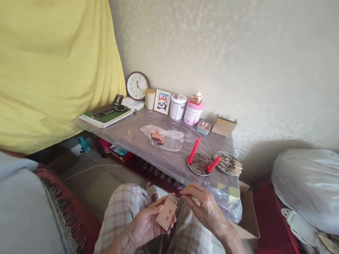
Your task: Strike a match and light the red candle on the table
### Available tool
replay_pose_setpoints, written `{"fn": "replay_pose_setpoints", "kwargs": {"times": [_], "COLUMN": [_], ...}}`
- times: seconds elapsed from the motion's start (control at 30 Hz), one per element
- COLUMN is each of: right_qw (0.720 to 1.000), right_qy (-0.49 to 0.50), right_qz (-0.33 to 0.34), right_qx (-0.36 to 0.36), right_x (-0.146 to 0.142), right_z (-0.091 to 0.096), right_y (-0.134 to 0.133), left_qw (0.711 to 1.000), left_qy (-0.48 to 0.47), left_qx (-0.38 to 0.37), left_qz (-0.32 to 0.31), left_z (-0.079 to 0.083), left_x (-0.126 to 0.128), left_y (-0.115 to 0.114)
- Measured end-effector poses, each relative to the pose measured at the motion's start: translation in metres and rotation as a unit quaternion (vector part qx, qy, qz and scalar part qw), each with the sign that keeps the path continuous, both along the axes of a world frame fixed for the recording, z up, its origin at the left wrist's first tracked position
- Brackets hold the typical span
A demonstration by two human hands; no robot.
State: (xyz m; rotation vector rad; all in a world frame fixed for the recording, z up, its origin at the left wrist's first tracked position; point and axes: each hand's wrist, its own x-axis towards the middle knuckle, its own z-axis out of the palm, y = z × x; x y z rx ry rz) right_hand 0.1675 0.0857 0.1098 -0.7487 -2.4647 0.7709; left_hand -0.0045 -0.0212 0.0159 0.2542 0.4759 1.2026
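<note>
My left hand (145, 225) is wrapped round a small tan matchbox (167, 213) with red print, held upright above my lap. My right hand (204, 208) is pinched at the box's open top end, thumb and fingers pressed together; what they pinch is too small to make out. On the low table (133, 134) in front stand two red candles (194, 149), one in a round metal dish (199, 163), the other (214, 164) leaning by a second dish with sticks (228, 163). A clear plastic bag (164, 137) with more matchboxes lies mid-table.
Along the wall stand a clock (137, 85), a framed panda picture (162, 101), two tins (178, 106), a pink jar with a cat figure (194, 109), a card box (224, 126). Books lie at the left (106, 115). Yellow cloth (46, 54) hangs left, a plastic-covered bundle (311, 185) right.
</note>
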Motion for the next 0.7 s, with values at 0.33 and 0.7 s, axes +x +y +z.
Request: {"fn": "replay_pose_setpoints", "kwargs": {"times": [0.33, 0.7], "right_qw": [0.994, 0.992], "right_qy": [-0.064, -0.078], "right_qz": [0.079, 0.087], "right_qx": [0.035, 0.055], "right_x": [-0.004, -0.009], "right_z": [0.002, 0.008], "right_y": [0.000, 0.001], "left_qw": [1.000, 0.997], "left_qy": [-0.028, -0.072], "left_qx": [-0.012, -0.030], "left_qz": [-0.003, 0.001], "left_z": [-0.002, -0.003], "left_x": [0.003, 0.010], "left_y": [0.000, -0.006]}}
